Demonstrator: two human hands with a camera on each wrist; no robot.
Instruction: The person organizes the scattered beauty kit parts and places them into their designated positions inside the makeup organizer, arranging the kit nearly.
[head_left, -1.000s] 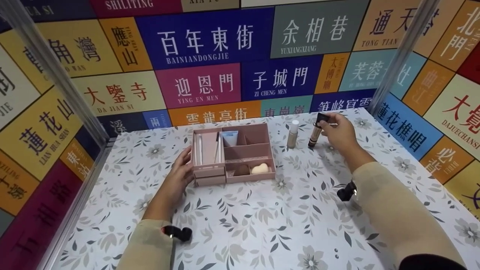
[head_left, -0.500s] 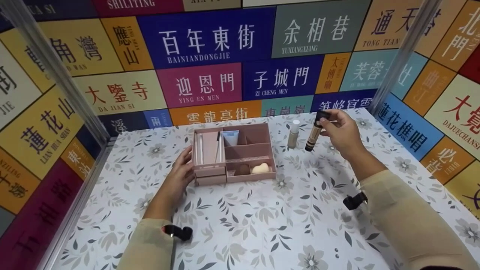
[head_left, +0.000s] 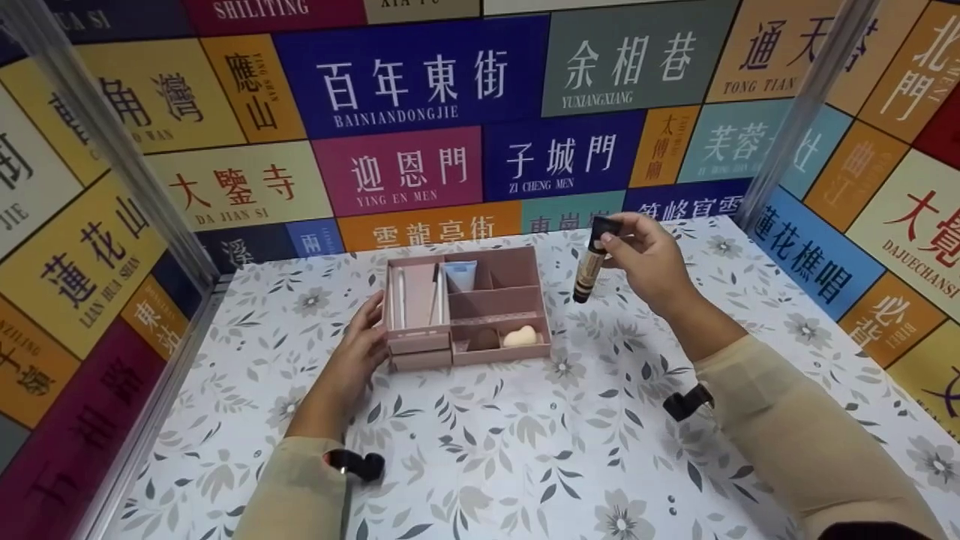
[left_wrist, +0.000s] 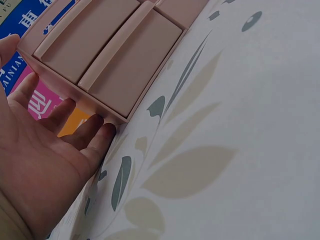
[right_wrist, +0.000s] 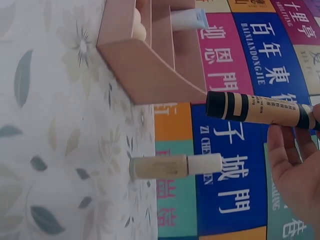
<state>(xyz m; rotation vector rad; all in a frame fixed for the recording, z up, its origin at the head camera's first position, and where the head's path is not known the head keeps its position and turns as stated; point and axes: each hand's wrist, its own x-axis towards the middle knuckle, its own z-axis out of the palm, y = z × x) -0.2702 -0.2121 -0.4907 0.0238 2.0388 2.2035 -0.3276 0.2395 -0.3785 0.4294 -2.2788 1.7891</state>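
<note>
My right hand (head_left: 651, 259) pinches a beige cosmetic tube (head_left: 589, 266) with black bands at its dark upper end. In the right wrist view the tube (right_wrist: 270, 109) is held off the table, its black cap toward the tabletop. Below it stands a small foundation bottle (right_wrist: 160, 167) with a white cap, hidden behind the tube in the head view. My left hand (head_left: 365, 341) rests its fingers against the left side of a pink makeup organizer (head_left: 501, 358). In the left wrist view those fingers (left_wrist: 85, 132) lie loosely along the organizer's side by its drawers (left_wrist: 137, 57).
Inside the organizer are a light blue tube (head_left: 460, 276), slim sticks (head_left: 433, 296), a brown sponge (head_left: 483, 340) and a cream sponge (head_left: 520, 337). A floral cloth (head_left: 480, 450) covers the table. Printed panels (head_left: 409, 75) stand behind and at both sides.
My right hand has lifted the cosmetic tube from the table and carried it left toward the organizer, now in front of the bottle. The left hand has stayed in place.
</note>
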